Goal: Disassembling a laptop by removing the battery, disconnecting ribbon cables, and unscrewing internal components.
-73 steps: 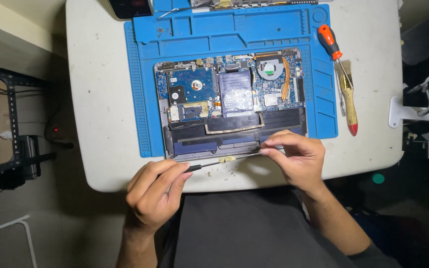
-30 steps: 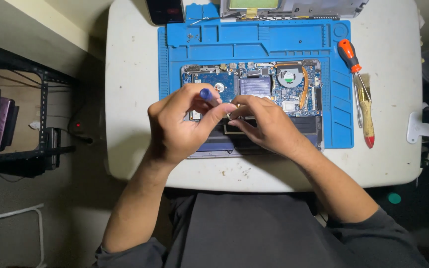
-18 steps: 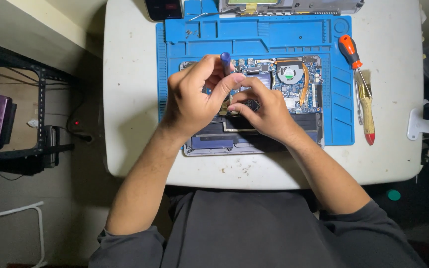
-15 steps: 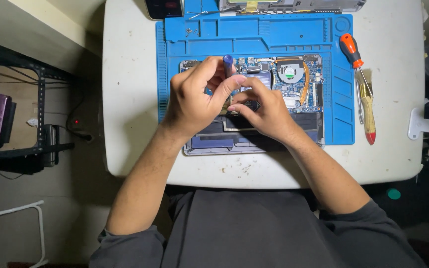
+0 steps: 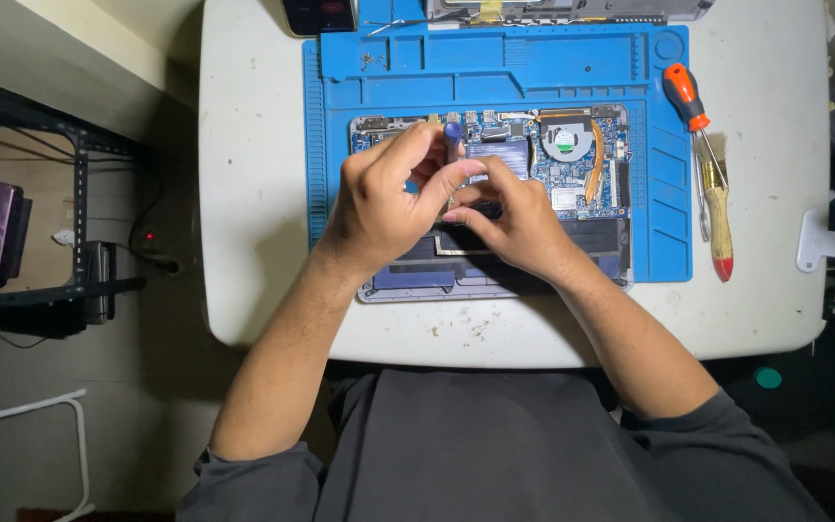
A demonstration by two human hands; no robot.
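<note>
An opened laptop base (image 5: 582, 184) with its circuit board, fan and dark battery exposed lies on a blue work mat (image 5: 504, 68). My left hand (image 5: 379, 203) is over the board's left half, fingers closed around a small blue-capped screwdriver (image 5: 452, 135) held upright. My right hand (image 5: 514, 227) sits just right of it, fingertips pinched near the screwdriver's lower end over the middle of the laptop. The tool's tip is hidden by my fingers.
An orange-handled screwdriver (image 5: 688, 101) and a wooden-handled brush (image 5: 717, 217) lie on the mat's right edge. A phone (image 5: 319, 14) and another laptop part (image 5: 562, 10) sit at the white table's far edge. A dark shelf rack (image 5: 21, 232) stands at left.
Both hands moved from the laptop's near edge up over the board. The left hand now holds the blue-capped screwdriver upright, and the right hand has closed in beside it.
</note>
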